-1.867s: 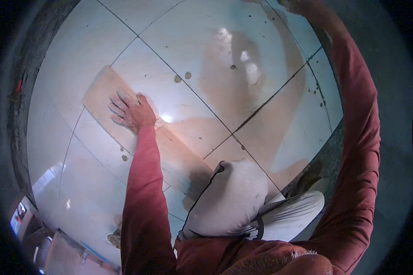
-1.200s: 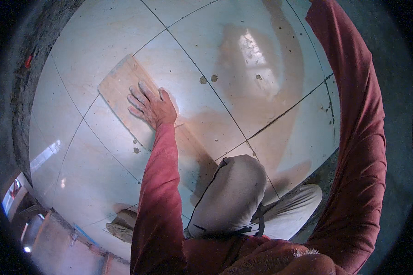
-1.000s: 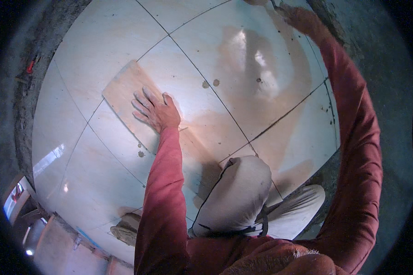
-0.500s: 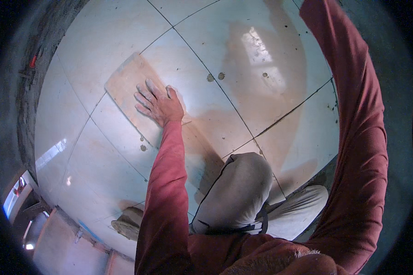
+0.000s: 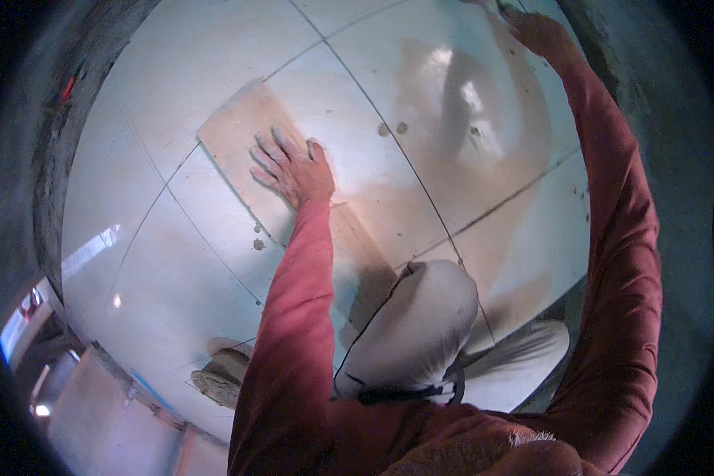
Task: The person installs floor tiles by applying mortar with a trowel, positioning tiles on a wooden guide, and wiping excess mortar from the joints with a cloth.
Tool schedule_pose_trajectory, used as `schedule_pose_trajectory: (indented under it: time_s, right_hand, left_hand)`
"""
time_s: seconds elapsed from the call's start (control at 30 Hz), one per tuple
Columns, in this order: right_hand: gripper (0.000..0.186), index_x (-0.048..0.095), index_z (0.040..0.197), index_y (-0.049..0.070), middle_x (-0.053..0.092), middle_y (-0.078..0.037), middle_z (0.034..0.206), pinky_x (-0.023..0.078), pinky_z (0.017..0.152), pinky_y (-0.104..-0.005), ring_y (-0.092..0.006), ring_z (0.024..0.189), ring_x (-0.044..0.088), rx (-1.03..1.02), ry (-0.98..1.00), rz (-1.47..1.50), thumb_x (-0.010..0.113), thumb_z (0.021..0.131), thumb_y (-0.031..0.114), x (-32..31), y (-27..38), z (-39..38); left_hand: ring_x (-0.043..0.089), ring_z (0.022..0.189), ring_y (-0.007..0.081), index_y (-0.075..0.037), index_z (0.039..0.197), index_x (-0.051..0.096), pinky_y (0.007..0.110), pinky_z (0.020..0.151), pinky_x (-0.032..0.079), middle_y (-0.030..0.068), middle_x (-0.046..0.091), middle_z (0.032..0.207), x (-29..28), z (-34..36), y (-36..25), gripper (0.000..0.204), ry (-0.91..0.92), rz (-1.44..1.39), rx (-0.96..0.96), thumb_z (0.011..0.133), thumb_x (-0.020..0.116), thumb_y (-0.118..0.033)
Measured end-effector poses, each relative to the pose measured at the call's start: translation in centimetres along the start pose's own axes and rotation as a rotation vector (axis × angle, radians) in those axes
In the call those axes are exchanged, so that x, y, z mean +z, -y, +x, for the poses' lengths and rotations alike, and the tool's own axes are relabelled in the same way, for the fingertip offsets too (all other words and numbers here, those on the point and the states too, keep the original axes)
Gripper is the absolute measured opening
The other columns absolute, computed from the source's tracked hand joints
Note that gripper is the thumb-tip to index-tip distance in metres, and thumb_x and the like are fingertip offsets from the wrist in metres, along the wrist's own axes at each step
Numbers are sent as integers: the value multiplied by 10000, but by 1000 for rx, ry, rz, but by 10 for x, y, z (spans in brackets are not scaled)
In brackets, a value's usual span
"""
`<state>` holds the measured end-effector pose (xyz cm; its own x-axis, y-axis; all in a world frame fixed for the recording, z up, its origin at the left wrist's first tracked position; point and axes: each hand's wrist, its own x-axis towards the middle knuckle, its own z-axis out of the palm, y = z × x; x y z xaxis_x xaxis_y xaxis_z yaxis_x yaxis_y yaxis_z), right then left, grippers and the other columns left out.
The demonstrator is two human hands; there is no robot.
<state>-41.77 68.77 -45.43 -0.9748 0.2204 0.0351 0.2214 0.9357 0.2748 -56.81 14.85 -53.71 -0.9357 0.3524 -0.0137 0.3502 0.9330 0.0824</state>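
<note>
Glossy pale tiles with dark seams filled the head camera's view, and rough grey ground bordered them in dim light. From my distant seat I took the bent knee as my landmark. Ahead of that knee and to its left, the tan panel lay flat on the tiles, its far end covering part of a seam; I could not tell fired tile from wood. Also ahead and left of the knee, the left grip rested palm down on the panel, its 5 digits spread, pinching nothing. Far ahead of the knee and to its right, the right grip sat at the view's edge, where I could not tell whether it was spread or closed.

I judged the panel stiff, fairly thin, probably of middling weight and, if fired, brittle at its corners. Its smooth bed could let it skate, and the powdery fingers might slip on its face, so even palm pressure near the middle seemed right for steadying it. For lifting, I would have favoured its 2 long edges, clear of the corners; pinching just 1 corner might chip it.
</note>
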Motion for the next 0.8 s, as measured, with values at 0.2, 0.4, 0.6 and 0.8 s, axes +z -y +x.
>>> schedule_pose_trajectory:
  time_s: [0.2,0.4,0.6,0.8]
  right_hand:
    - [256,769,1032,207,744,-67,913,560,719,-448,-295,874,716,-18,449,-230,639,883,371,-78,-10,86]
    - [511,480,1486,118,666,-206,1305,542,952,-479,-328,1163,665,170,586,59,549,1022,321,-12,-23,36]
    - [494,544,1454,98,675,-182,1312,528,948,-490,-369,1129,677,-154,550,-354,553,1028,348,-48,-36,106]
    - [260,732,1003,195,725,-65,971,529,746,-419,-269,863,664,-136,351,-264,613,906,405,-68,-51,130]
  left_hand:
    - [52,1575,446,-74,1616,277,646,1229,20,224,164,1697,-10,-1,1,783,-13,-56,-11,998,526,-487]
    - [91,1573,426,-76,1622,269,637,1228,30,213,183,1697,-9,-9,1,787,-24,-60,31,1005,507,-503]
    - [69,1577,423,-95,1630,258,633,1231,19,204,148,1705,-21,-3,4,792,19,-56,-42,999,527,-490]
    - [83,1575,426,-100,1629,273,636,1233,19,196,164,1705,-11,-3,9,795,-32,-46,-33,996,514,-516]
